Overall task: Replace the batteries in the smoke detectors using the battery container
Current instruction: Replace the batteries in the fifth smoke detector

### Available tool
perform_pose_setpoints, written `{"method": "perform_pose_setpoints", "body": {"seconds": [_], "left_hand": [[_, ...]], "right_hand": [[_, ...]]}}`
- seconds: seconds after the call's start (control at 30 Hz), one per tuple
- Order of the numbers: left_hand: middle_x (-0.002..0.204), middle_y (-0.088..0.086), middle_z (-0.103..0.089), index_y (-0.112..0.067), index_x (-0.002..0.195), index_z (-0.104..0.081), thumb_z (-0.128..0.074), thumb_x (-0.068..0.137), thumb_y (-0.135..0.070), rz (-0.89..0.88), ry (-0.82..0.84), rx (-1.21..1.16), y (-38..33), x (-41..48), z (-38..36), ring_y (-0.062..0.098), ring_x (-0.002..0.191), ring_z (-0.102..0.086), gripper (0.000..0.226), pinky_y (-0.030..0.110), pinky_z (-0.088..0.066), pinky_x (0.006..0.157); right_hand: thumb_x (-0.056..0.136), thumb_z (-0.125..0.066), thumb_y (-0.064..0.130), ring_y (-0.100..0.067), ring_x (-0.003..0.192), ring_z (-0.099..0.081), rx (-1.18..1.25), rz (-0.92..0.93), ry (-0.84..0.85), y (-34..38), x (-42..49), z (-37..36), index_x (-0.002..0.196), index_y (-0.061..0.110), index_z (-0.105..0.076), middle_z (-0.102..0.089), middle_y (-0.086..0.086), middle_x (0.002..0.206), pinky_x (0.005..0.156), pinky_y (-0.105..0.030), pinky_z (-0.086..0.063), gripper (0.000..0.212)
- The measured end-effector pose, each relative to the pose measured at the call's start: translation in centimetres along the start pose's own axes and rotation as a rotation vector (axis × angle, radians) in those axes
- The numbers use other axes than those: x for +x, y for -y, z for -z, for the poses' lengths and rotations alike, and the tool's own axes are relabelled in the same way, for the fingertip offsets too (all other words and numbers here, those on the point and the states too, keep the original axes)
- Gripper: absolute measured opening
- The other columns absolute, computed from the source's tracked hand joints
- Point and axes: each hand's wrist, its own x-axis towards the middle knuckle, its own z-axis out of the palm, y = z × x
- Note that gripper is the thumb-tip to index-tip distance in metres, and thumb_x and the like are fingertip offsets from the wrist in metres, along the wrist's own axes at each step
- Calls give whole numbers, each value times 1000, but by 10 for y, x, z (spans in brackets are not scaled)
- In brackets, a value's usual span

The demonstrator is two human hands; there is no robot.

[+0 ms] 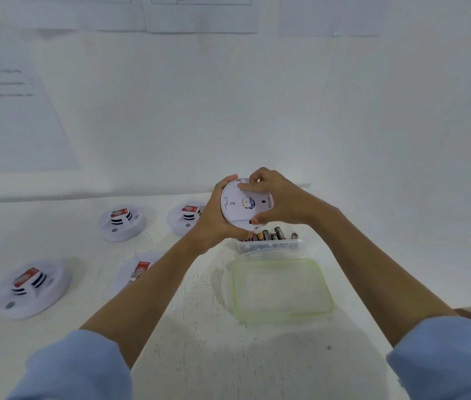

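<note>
Held the smoke detector up off the table, flat back side turned toward me and slightly tilted.

- Left hand: wrapped round the left rim, fingers curled over the far edge, thumb side under the near edge. Firm grip.
- Right hand: clamped on the right rim, thumb at the near edge, fingertips pinched over the far top edge.
- The detector sat between both palms, right above the left end of the battery container.

The container stood open on the table, right of centre. The batteries inside were packed upright in a row. Its clear lid, green-rimmed, lay flat just near of it.

Four more detectors lay on the table to the left, each with a red-and-white block on top:
- far-left detector
- far-middle detector, partly hidden by my left hand
- near-left detector
- fourth detector, partly behind my left forearm

Printed sheets hung on the wall beyond, too blurred to read.
</note>
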Motion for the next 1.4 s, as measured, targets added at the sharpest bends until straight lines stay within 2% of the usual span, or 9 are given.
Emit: {"method": "perform_pose_setpoints", "body": {"seconds": [0.17, 0.3, 0.53, 0.63, 0.87, 1.07, 1.2, 1.33, 1.4], "left_hand": [[128, -9, -44, -27, 134, -27, -74, 52, 8, -7, -3, 3, 0, 2, -1, 0, 112, -52, 101, 24, -53, 82], [129, -7, -43, -30, 132, -28, -75, 51, 8, -11, -3, 10, 0, 2, -1, -2, 110, -52, 101, 23, -52, 80], [129, -6, -43, -25, 135, -27, -75, 51, 10, -6, 0, 17, -2, 0, -1, -1, 109, -53, 103, 22, -53, 77], [130, -3, -43, -24, 135, -27, -75, 51, 10, -2, -4, 2, -1, -2, -3, 6, 111, -52, 103, 24, -54, 78], [127, -7, -45, -32, 128, -32, -77, 51, 6, 7, -9, 2, 2, -4, -6, 7, 111, -53, 98, 24, -53, 79], [132, -3, -44, -23, 136, -27, -80, 50, 4, 2, -39, -9, 6, -4, -8, 10, 115, -52, 104, 25, -52, 83], [135, 3, -44, -19, 137, -27, -84, 45, -8, -16, -57, 1, 7, -3, -9, 15, 117, -52, 109, 24, -52, 83], [134, 3, -44, -18, 138, -27, -81, 48, 5, -14, -80, -4, 7, -2, -11, 15, 116, -52, 107, 24, -52, 82], [134, 4, -45, -18, 138, -28, -83, 47, 3, -21, -83, 1, 9, -2, -11, 15, 117, -52, 109, 25, -52, 84]], "right_hand": [[74, -75, 16, -11, 108, -30, -12, 22, -8, -1, -2, 3, 138, 20, -41, -31, 7, 110, 91, -20, -31, 73], [71, -77, 16, -11, 106, -35, 24, 27, -48, -4, -4, 1, 137, 18, -43, -35, 8, 108, 90, -23, -37, 74], [73, -76, 17, -12, 105, -35, 4, 50, -63, -5, -5, -2, 133, 14, -49, -35, 7, 107, 87, -20, -33, 66], [75, -75, 17, -13, 107, -34, 14, 61, -58, -6, -8, -4, 131, 13, -50, -36, 3, 108, 92, -23, -34, 61], [80, -69, 15, -17, 114, -31, 1, 56, -63, -8, -13, -12, 134, 10, -46, -38, -10, 122, 93, -17, -27, 59], [81, -69, 19, -21, 116, -31, -4, 33, -86, -10, -11, -17, 133, 9, -46, -37, -11, 122, 90, -16, -26, 58], [82, -68, 18, -19, 114, -30, 10, 32, -92, -11, -10, -18, 134, 9, -46, -37, -10, 122, 91, -17, -26, 57], [82, -68, 20, -13, 109, -27, -5, 30, -97, -13, -10, -19, 136, 10, -44, -37, -9, 123, 90, -15, -24, 59], [82, -67, 20, -14, 112, -28, -5, 28, -102, -14, -9, -20, 136, 10, -43, -37, -9, 124, 91, -14, -23, 60]]}}
